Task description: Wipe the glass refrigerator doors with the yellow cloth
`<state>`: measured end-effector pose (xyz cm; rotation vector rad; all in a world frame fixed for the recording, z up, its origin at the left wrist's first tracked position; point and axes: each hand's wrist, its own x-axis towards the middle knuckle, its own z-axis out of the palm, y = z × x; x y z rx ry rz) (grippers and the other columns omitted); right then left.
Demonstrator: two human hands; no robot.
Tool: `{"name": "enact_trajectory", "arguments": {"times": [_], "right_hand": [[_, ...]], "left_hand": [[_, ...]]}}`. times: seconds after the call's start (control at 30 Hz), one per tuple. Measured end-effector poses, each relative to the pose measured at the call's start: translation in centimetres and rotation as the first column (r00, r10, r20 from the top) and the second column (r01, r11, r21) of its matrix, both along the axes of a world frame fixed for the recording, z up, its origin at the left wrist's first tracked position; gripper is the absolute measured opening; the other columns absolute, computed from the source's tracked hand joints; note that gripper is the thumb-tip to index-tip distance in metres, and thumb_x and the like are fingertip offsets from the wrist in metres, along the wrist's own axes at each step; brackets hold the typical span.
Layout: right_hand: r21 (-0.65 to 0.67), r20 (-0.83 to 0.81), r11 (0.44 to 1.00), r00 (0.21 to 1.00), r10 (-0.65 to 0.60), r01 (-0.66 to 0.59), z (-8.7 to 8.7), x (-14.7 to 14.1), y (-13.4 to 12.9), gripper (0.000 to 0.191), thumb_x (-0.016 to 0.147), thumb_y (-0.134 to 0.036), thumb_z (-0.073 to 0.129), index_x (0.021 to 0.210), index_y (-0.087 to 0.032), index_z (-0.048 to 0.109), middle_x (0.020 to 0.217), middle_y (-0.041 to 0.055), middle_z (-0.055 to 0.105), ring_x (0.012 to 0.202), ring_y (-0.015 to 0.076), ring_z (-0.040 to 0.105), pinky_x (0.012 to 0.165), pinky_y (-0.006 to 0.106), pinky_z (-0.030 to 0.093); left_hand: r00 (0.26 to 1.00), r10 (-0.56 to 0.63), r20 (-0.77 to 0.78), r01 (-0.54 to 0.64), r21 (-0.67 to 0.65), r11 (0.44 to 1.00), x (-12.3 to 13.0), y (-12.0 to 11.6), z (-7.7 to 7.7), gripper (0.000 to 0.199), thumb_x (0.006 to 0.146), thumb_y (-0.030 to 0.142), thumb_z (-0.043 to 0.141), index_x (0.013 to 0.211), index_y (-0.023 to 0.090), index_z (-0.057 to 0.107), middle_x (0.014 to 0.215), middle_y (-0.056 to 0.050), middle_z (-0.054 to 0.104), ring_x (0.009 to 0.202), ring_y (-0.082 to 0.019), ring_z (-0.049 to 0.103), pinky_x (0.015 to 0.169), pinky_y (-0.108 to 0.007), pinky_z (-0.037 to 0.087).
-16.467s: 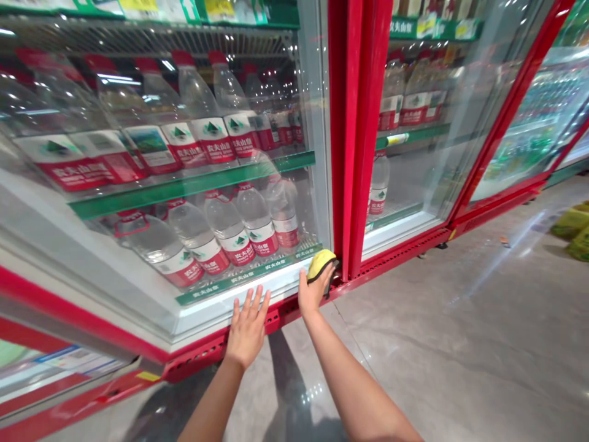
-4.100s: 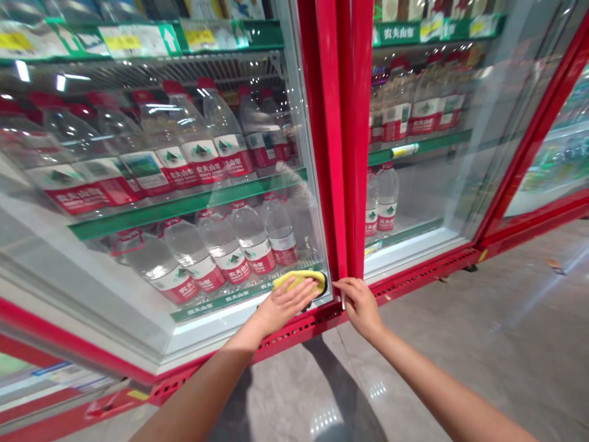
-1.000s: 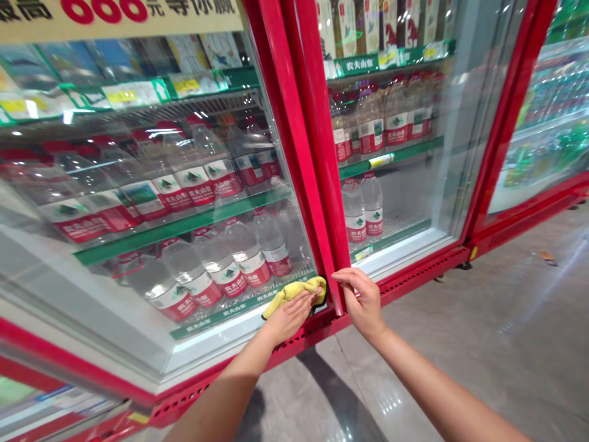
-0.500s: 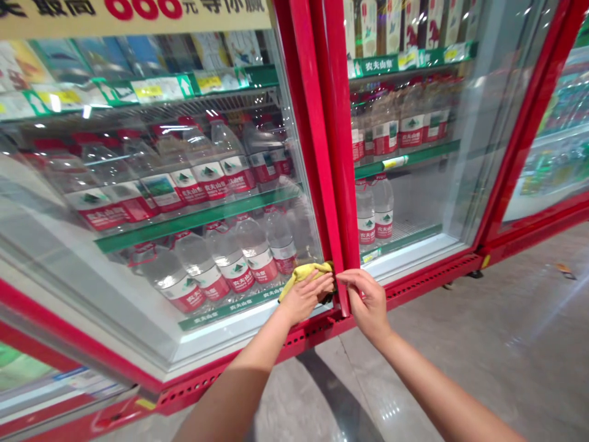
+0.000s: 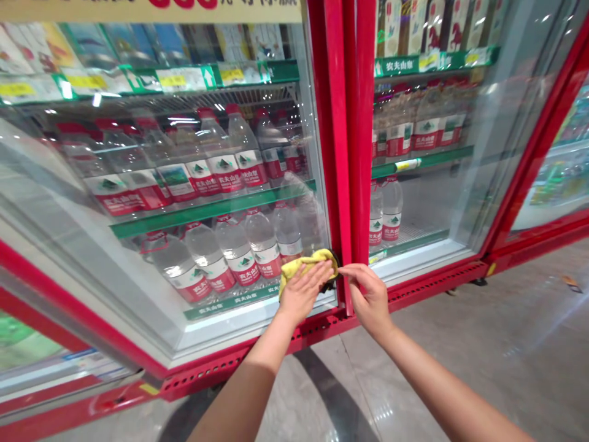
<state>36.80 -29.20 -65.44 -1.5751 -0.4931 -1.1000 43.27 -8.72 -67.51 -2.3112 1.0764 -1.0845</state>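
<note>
The left hand (image 5: 302, 293) is lying flat on a yellow cloth (image 5: 304, 261), likely soft, light, best gripped by its folds; the right hand (image 5: 369, 298) is curving beside it, thumb apart.

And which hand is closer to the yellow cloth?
The left. The left hand lies flat on the yellow cloth. The right hand is just to its right, by the red door frame, fingertips near its edge; I can't tell if they touch it.
</note>
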Motion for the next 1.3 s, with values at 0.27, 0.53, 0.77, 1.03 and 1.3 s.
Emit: {"name": "enact_trajectory", "arguments": {"times": [0.27, 0.53, 0.77, 1.03, 1.3], "right_hand": [[-0.107, 0.052, 0.993, 0.998, -0.034, 0.040, 2.9, 0.1, 1.4, 0.034, 0.089, -0.007, 0.050, 0.103, -0.027, 0.074, 0.096, 0.0041, 0.074, 0.092, 0.0195, 0.070, 0.082, 0.035, 0.055], [-0.066, 0.295, 0.994, 0.953, -0.066, 0.089, 11.4, 3.4, 9.6, 0.038, 0.087, -0.006, 0.047, 0.106, -0.027, 0.072, 0.098, 0.0041, 0.071, 0.096, 0.0208, 0.067, 0.087, 0.038, 0.054], [-0.578, 0.280, 0.798, 0.960, 0.001, 0.168, 1.3, 2.6, 9.1, 0.047, 0.087, -0.003, 0.046, 0.122, -0.027, 0.068, 0.112, 0.0077, 0.072, 0.103, 0.0227, 0.063, 0.089, 0.039, 0.054], [-0.685, 0.263, 0.702, 0.965, -0.013, 0.196, -2.2, 3.5, 7.1, 0.060, 0.087, -0.002, 0.046, 0.139, -0.029, 0.059, 0.127, 0.0100, 0.068, 0.114, 0.0246, 0.061, 0.094, 0.045, 0.055], [-0.563, 0.267, 0.812, 0.964, 0.001, 0.155, 0.7, 3.3, 8.9, 0.061, 0.087, -0.004, 0.047, 0.141, -0.031, 0.057, 0.126, 0.0096, 0.067, 0.115, 0.0249, 0.062, 0.095, 0.047, 0.055]], "left_hand": [[0.984, 0.157, 0.090, -0.111, -0.383, 0.917, -2.3, 3.0, -2.3, 0.065, 0.086, 0.015, 0.059, 0.149, 0.030, 0.048, 0.154, -0.003, 0.050, 0.157, -0.016, 0.012, 0.125, -0.046, -0.018], [0.980, 0.123, 0.154, -0.045, -0.430, 0.902, -2.0, 4.8, -2.3, 0.056, 0.094, 0.022, 0.054, 0.148, 0.033, 0.048, 0.153, 0.001, 0.051, 0.155, -0.013, 0.022, 0.128, -0.040, -0.008], [0.953, 0.247, 0.177, -0.170, -0.363, 0.916, -3.9, 8.7, -6.4, 0.064, 0.089, 0.017, 0.056, 0.150, 0.033, 0.045, 0.162, -0.001, 0.039, 0.158, -0.017, 0.004, 0.126, -0.050, -0.014], [0.973, 0.199, 0.114, -0.176, -0.182, 0.967, -3.4, 10.8, -3.1, 0.074, 0.088, 0.019, 0.055, 0.157, 0.030, 0.032, 0.165, 0.001, 0.031, 0.157, -0.012, 0.012, 0.129, -0.038, -0.002], [0.964, 0.264, -0.027, -0.257, -0.349, 0.901, -5.3, 11.6, -5.3, 0.077, 0.080, 0.024, 0.071, 0.150, 0.042, 0.043, 0.158, -0.002, 0.045, 0.154, -0.025, 0.027, 0.127, -0.053, -0.004]]}}
